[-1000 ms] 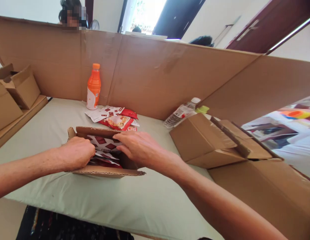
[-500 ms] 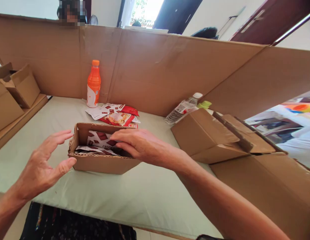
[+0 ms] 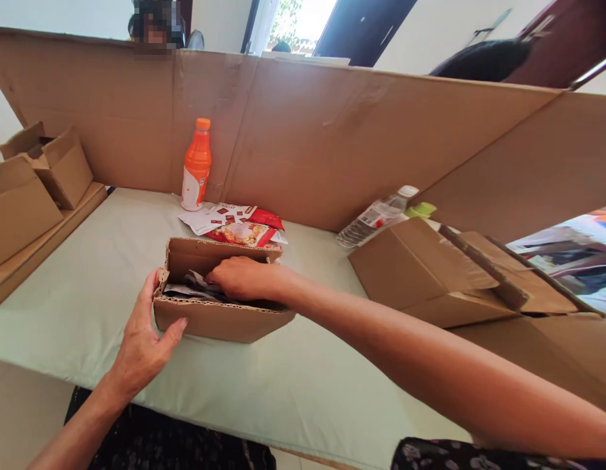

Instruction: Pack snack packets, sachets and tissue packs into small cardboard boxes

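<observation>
An open-topped cardboard box [image 3: 219, 321] stands on the pale table cover in front of me. My left hand [image 3: 145, 343] clasps its left end, the thumb on the front wall and the fingers round the side. Down inside the box, my right hand [image 3: 244, 277] is closed with its fingertips at a white and dark red packet [image 3: 199, 282]; part of the fingers is hidden. More flat packets lie low in the box. Just behind it, a white packet with red squares [image 3: 207, 220] and red food packets [image 3: 244, 234] lie in a loose pile.
An orange bottle [image 3: 196, 166] stands upright behind the packets. On the right, a clear plastic bottle [image 3: 371, 222] leans beside a cardboard carton [image 3: 405, 261]; a green cap shows behind. Other boxes [image 3: 19, 202] stand left. A cardboard partition [image 3: 307, 130] closes the back, with a person beyond.
My left hand has closed in from the left onto the box's end. My right hand has gone deeper into the box, and the packet that stood upright there is now lower.
</observation>
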`<move>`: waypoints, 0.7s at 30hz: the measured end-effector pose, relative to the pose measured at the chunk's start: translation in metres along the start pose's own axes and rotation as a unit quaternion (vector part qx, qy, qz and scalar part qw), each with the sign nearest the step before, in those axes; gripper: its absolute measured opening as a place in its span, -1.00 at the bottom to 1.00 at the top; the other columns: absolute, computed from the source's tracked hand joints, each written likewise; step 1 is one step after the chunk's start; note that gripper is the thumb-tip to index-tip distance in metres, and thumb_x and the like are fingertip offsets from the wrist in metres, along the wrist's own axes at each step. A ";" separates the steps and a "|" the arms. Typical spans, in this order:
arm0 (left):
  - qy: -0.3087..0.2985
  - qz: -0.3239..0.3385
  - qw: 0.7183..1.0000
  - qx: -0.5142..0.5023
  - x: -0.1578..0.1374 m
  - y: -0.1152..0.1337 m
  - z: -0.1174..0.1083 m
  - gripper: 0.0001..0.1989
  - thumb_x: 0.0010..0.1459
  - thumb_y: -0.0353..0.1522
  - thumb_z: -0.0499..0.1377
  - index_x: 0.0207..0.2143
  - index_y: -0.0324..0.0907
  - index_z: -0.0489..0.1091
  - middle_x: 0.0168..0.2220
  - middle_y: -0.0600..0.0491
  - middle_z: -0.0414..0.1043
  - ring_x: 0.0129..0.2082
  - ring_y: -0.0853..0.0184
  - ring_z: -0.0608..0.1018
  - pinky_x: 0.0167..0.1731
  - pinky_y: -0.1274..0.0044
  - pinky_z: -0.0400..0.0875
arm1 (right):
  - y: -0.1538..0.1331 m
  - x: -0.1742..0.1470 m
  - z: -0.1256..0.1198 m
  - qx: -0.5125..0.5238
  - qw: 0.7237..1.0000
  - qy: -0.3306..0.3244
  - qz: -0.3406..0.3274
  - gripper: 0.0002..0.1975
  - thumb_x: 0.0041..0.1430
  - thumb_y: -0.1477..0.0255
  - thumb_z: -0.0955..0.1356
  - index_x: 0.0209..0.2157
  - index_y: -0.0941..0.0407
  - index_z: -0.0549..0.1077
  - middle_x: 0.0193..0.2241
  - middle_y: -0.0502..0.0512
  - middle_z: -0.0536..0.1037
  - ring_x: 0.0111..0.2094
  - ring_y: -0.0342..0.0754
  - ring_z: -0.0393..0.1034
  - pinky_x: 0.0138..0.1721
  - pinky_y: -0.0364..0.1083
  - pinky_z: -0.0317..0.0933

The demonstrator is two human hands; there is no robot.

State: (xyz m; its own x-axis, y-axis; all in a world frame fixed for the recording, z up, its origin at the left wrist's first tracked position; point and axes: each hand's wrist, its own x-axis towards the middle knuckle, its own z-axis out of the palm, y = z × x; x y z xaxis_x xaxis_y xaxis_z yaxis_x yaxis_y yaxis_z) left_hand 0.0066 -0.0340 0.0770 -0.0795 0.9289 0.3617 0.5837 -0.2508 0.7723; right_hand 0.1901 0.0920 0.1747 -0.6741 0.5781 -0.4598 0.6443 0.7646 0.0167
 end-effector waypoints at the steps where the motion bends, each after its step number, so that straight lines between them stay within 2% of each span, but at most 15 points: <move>1: 0.006 0.005 1.000 0.003 0.001 -0.001 0.002 -0.24 0.32 -0.20 0.16 0.43 -0.11 -0.12 0.41 -0.23 0.09 0.38 0.07 0.26 0.35 0.17 0.22 | 0.001 0.005 0.000 0.011 1.000 -0.015 0.000 -0.65 0.28 0.61 0.24 -0.07 0.17 0.62 -0.13 0.27 0.66 -0.14 0.09 0.59 -0.24 -0.07 0.36; 3: 0.017 0.006 1.000 0.002 0.002 -0.003 0.004 -0.26 0.33 -0.20 0.15 0.43 -0.11 -0.12 0.41 -0.23 0.09 0.39 0.07 0.25 0.35 0.18 0.22 | 0.004 0.012 -0.001 0.028 0.999 -0.041 0.007 -0.67 0.29 0.58 0.26 -0.09 0.17 0.63 -0.13 0.25 0.67 -0.17 0.06 0.59 -0.27 -0.09 0.36; 5: 0.023 -0.001 1.000 -0.004 0.002 -0.006 0.002 -0.25 0.33 -0.19 0.16 0.43 -0.10 -0.11 0.39 -0.22 0.14 0.36 0.07 0.30 0.32 0.19 0.29 | 0.007 0.012 -0.004 0.049 0.998 -0.039 0.001 -0.70 0.33 0.48 0.28 -0.04 0.13 0.62 -0.12 0.21 0.67 -0.15 0.06 0.58 -0.23 -0.08 0.37; 7: 0.023 -0.007 1.000 -0.007 0.001 -0.010 -0.002 -0.25 0.31 -0.17 0.18 0.43 -0.06 -0.08 0.37 -0.19 0.19 0.32 0.06 0.37 0.26 0.20 0.36 | 0.013 -0.003 -0.006 0.096 0.995 0.026 -0.018 -0.66 0.36 0.34 0.31 0.07 0.09 0.56 -0.05 0.18 0.65 -0.09 0.07 0.56 -0.14 -0.05 0.38; 8: 0.023 -0.007 1.000 -0.009 0.000 -0.012 -0.006 -0.25 0.30 -0.16 0.20 0.42 -0.03 -0.05 0.37 -0.16 0.20 0.30 0.06 0.39 0.24 0.20 0.39 | 0.016 -0.017 -0.006 0.131 0.987 0.090 -0.021 -0.64 0.36 0.31 0.32 0.11 0.08 0.54 -0.02 0.17 0.64 -0.06 0.06 0.55 -0.09 -0.04 0.38; 9: 0.025 -0.006 1.000 -0.009 -0.001 -0.014 -0.009 -0.27 0.30 -0.15 0.21 0.41 0.00 -0.02 0.37 -0.14 0.21 0.28 0.06 0.41 0.22 0.18 0.41 | 0.020 -0.033 -0.004 0.171 0.970 0.175 -0.015 -0.63 0.36 0.30 0.31 0.12 0.07 0.53 0.00 0.16 0.64 -0.05 0.05 0.55 -0.06 -0.04 0.38; 10: 0.028 -0.006 1.000 -0.008 -0.002 -0.016 -0.012 -0.28 0.29 -0.14 0.21 0.40 0.03 0.00 0.37 -0.12 0.21 0.27 0.05 0.42 0.22 0.16 0.41 | 0.023 -0.050 0.000 0.208 0.941 0.268 0.001 -0.65 0.37 0.31 0.30 0.11 0.07 0.54 -0.01 0.14 0.64 -0.05 0.03 0.55 -0.04 -0.04 0.39; 12: 0.039 -0.003 0.999 -0.008 -0.003 -0.018 -0.017 -0.29 0.28 -0.15 0.23 0.39 0.08 0.04 0.38 -0.08 0.20 0.24 0.05 0.45 0.22 0.13 0.39 | 0.031 -0.083 0.013 0.262 0.866 0.423 0.047 -0.69 0.39 0.33 0.28 0.01 0.06 0.59 -0.10 0.10 0.67 -0.10 -0.02 0.57 -0.05 -0.06 0.40; 14: 0.049 0.014 0.999 -0.012 0.000 -0.016 -0.019 -0.30 0.28 -0.17 0.25 0.39 0.10 0.06 0.38 -0.05 0.20 0.23 0.08 0.45 0.24 0.14 0.36 | 0.038 -0.104 0.032 0.291 0.815 0.494 0.084 -0.72 0.37 0.29 0.30 -0.09 0.07 0.62 -0.17 0.10 0.69 -0.15 -0.02 0.59 -0.11 -0.07 0.43; 15: 0.053 0.030 0.998 -0.015 0.002 -0.014 -0.019 -0.31 0.28 -0.19 0.25 0.38 0.10 0.08 0.37 -0.04 0.21 0.23 0.10 0.44 0.26 0.16 0.34 | 0.041 -0.108 0.043 0.304 0.806 0.499 0.092 -0.72 0.36 0.27 0.31 -0.12 0.07 0.63 -0.17 0.11 0.69 -0.15 0.00 0.59 -0.13 -0.07 0.45; 17: 0.048 0.069 0.996 -0.018 0.008 -0.008 -0.016 -0.38 0.29 -0.23 0.23 0.35 0.06 0.15 0.33 -0.02 0.29 0.24 0.14 0.44 0.27 0.23 0.33 | 0.042 -0.105 0.063 0.336 0.811 0.473 0.081 -0.69 0.37 0.23 0.30 -0.10 0.07 0.63 -0.10 0.14 0.68 -0.08 0.03 0.59 -0.10 -0.03 0.46; 21: 0.025 0.111 0.993 0.004 0.018 0.004 -0.012 -0.62 0.33 -0.29 0.19 0.18 -0.05 0.33 0.04 0.02 0.57 0.11 0.23 0.55 0.23 0.31 0.37 | 0.037 -0.084 0.087 0.396 0.822 0.409 0.029 -0.56 0.46 0.17 0.17 0.01 0.05 0.59 0.06 0.16 0.61 0.11 0.05 0.49 0.16 0.09 0.35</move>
State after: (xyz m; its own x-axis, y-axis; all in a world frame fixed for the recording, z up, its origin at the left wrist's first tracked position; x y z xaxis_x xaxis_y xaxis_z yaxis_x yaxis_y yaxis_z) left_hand -0.0019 -0.0215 0.0932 0.0122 0.8356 0.5492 0.5985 -0.4461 0.6655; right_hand 0.3015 0.0470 0.1367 -0.4417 0.8532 0.2775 0.4992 0.4907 -0.7141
